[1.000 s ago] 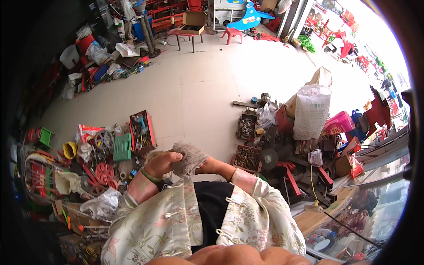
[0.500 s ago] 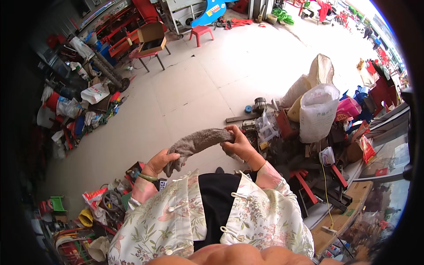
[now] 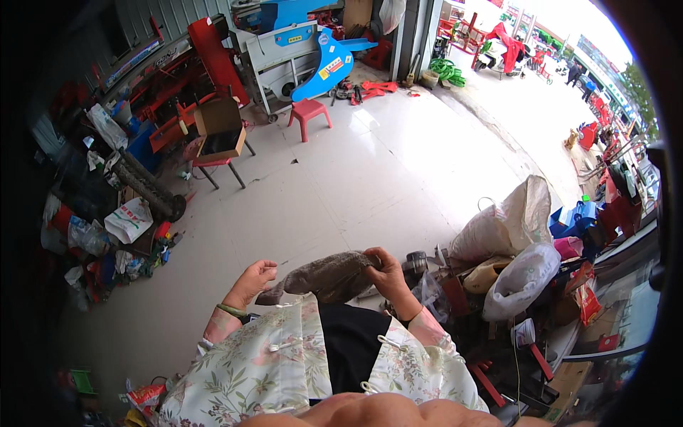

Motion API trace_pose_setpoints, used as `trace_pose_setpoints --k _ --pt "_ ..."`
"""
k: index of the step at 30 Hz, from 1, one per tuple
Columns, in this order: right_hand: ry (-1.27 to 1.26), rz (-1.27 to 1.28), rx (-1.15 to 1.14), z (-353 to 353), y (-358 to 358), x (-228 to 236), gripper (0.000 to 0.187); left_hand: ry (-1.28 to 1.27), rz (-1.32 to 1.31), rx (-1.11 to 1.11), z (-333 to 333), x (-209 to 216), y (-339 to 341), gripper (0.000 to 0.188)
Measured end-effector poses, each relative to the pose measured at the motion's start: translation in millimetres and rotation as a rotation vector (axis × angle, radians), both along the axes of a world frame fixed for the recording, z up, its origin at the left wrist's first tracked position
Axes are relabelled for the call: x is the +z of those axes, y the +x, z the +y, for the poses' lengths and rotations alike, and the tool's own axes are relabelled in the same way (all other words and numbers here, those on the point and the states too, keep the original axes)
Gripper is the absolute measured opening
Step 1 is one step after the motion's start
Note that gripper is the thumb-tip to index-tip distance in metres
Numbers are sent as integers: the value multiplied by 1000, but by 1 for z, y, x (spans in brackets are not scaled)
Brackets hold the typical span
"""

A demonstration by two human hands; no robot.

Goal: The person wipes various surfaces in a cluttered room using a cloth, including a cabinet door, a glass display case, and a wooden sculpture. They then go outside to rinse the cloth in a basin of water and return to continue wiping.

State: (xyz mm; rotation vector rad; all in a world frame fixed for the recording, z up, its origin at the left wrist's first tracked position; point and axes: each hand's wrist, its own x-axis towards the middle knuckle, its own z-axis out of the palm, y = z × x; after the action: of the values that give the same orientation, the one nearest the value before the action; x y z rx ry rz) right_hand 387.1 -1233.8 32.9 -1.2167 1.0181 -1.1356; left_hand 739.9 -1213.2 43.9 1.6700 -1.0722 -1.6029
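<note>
A grey-brown cloth [image 3: 324,276], soft and crumpled, hangs in front of my chest. My right hand [image 3: 388,279] pinches its right end between thumb and fingers. Beside the cloth's left end is my left hand [image 3: 250,283], a greenish bangle on its wrist. Its fingers stretch out above that end and seem free of the cloth. The cloth's lower edge drops against my pale flowered jacket [image 3: 242,356], which hangs open over a black garment [image 3: 352,349].
Piled clutter and white sacks [image 3: 523,281] crowd the right side. More bags and parts [image 3: 128,220] lie left. Farther off are a red stool [image 3: 309,117], a chair holding an open cardboard box [image 3: 220,128], and a blue-and-white machine [image 3: 284,53]. Pale tiles [image 3: 320,185] cover the floor.
My left hand has let go of the cloth, which sags and spreads wider from my right hand. The view has tilted up, showing more of the doorway and street.
</note>
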Motion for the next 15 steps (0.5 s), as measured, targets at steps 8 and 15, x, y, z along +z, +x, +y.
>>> trace_pose_setpoints --k 8,15 --pt "76 -172 -467 -105 -86 -29 25 -92 2 -581 -274 -1 -128 32" --pt "61 -184 -832 -217 -208 -37 21 26 33 -642 -434 -21 -238 31"
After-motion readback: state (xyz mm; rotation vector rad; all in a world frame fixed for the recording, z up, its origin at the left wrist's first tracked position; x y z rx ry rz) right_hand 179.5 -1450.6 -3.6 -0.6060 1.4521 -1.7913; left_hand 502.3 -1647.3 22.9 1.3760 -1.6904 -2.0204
